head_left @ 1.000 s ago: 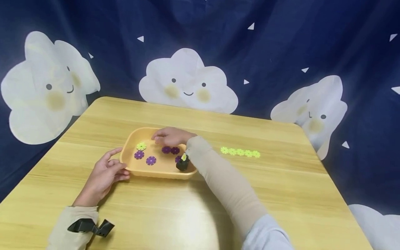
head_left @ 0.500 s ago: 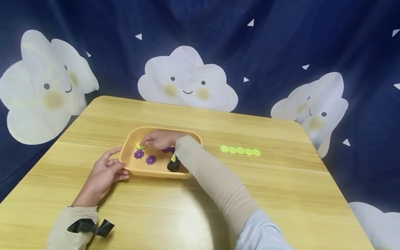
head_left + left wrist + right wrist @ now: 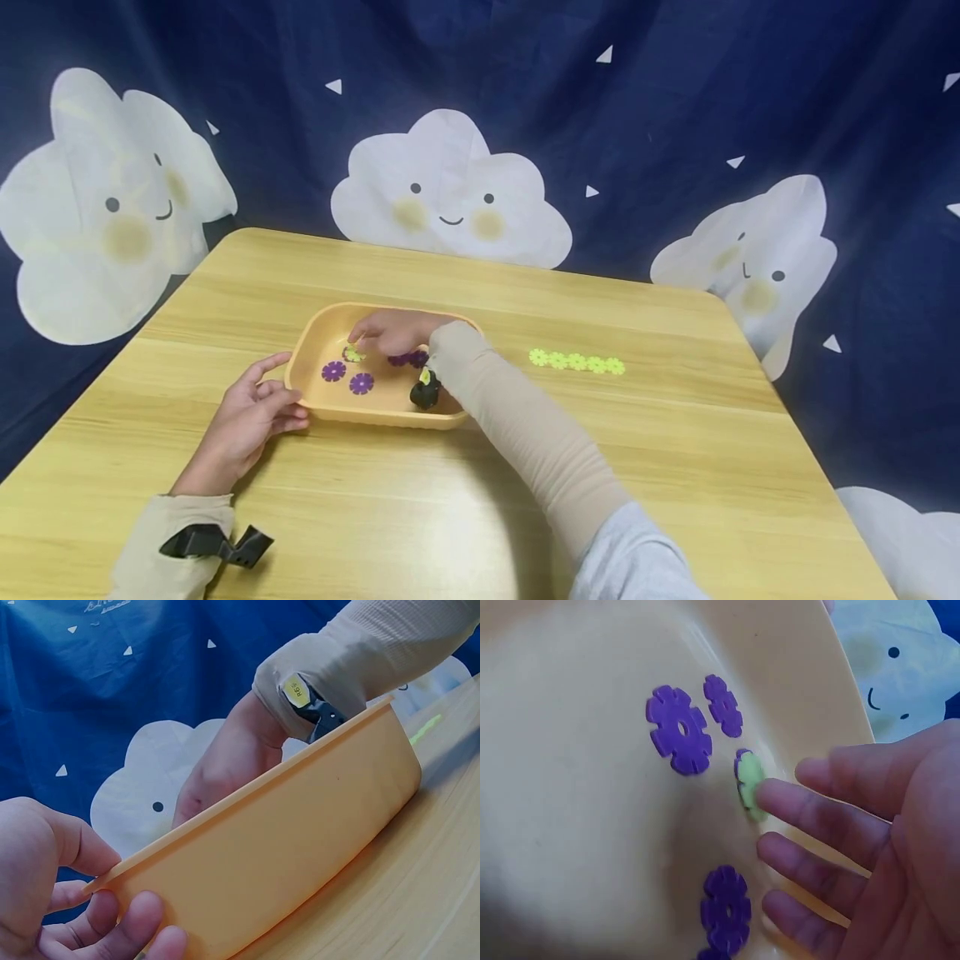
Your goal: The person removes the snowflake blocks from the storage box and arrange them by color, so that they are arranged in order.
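Within the last second the right hand (image 3: 393, 332) had slid left across the orange tray (image 3: 315, 333) at frame centre and pinched the yellow-green flower piece (image 3: 748, 781), while the left hand (image 3: 251, 412), fingers straight, steadied the tray's left rim.

Wooden table (image 3: 675, 467) – light yellow grain, rounded corners, fills the lower part of the head view. On it, well right of centre, a row of five lime-green flower discs (image 3: 576, 363) lies flat, discs touching edge to edge in a straight line; the same row shows as a faint green streak (image 3: 424, 729) in the left wrist view. Behind the table hangs a dark blue backdrop (image 3: 675, 100) printed with smiling white clouds (image 3: 448, 193) and small white triangles – clouds at left, centre, right.
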`<state>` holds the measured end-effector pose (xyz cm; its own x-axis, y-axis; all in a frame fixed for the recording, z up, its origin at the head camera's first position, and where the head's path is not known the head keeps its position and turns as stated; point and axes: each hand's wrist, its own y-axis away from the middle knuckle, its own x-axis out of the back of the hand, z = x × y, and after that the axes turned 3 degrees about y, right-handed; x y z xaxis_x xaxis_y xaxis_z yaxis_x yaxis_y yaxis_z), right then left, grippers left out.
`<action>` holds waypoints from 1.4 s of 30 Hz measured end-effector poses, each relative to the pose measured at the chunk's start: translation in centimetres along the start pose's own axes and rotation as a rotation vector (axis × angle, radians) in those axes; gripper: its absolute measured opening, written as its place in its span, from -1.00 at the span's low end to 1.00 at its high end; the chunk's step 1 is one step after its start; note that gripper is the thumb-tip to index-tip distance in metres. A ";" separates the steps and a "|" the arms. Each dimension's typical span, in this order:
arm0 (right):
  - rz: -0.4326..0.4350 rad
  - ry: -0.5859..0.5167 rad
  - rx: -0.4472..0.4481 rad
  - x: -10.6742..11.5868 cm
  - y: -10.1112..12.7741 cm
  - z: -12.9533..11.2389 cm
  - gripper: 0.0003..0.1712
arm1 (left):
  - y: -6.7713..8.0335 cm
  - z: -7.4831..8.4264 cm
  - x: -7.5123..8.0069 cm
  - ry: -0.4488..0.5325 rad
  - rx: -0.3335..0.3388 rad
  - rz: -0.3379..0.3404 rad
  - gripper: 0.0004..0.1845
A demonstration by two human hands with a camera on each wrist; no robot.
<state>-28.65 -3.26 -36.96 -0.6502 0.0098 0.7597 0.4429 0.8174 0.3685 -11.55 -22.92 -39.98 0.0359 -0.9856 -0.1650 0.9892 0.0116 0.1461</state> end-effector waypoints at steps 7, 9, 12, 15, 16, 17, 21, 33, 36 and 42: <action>0.003 -0.046 -0.030 0.0 0.4 0.5 -0.56 | 0.0 0.1 0.0 -0.001 -0.005 0.003 -0.33; 0.005 -0.028 -0.021 -0.2 0.3 0.7 -0.54 | 0.1 0.0 0.0 0.002 -0.006 0.004 -0.33; -0.002 0.002 -0.020 -0.4 0.2 0.9 -0.49 | 0.1 0.0 -0.1 0.005 -0.007 0.003 -0.34; -0.006 0.006 -0.036 -0.6 0.1 1.1 -0.46 | 0.1 0.0 -0.2 0.004 -0.008 0.001 -0.34; -0.005 0.006 -0.040 -0.7 0.1 1.1 -0.45 | 0.1 0.0 -0.2 0.003 -0.008 0.001 -0.34; -0.001 0.008 -0.044 -0.7 0.1 1.1 -0.44 | 0.1 0.0 -0.2 0.002 -0.008 0.001 -0.34; 0.017 0.052 -0.055 -0.8 0.2 1.0 -0.38 | 0.1 0.0 -0.2 -0.001 -0.010 0.001 -0.34; 0.041 0.117 -0.031 -1.0 0.5 0.9 -0.71 | 0.1 0.0 -0.2 -0.017 -0.013 0.004 -0.34; 0.050 0.074 -0.029 -1.0 0.6 0.9 -0.73 | 0.1 0.0 -0.2 -0.022 -0.013 0.002 -0.34; 0.086 0.010 -0.007 -0.9 0.5 1.0 -0.81 | 0.2 0.1 -0.1 -0.028 -0.007 0.003 -0.34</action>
<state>-28.45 -2.23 -38.00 -0.6032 0.0744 0.7942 0.5013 0.8098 0.3049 -11.41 -22.79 -39.89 0.0348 -0.9899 -0.1372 0.9901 0.0154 0.1397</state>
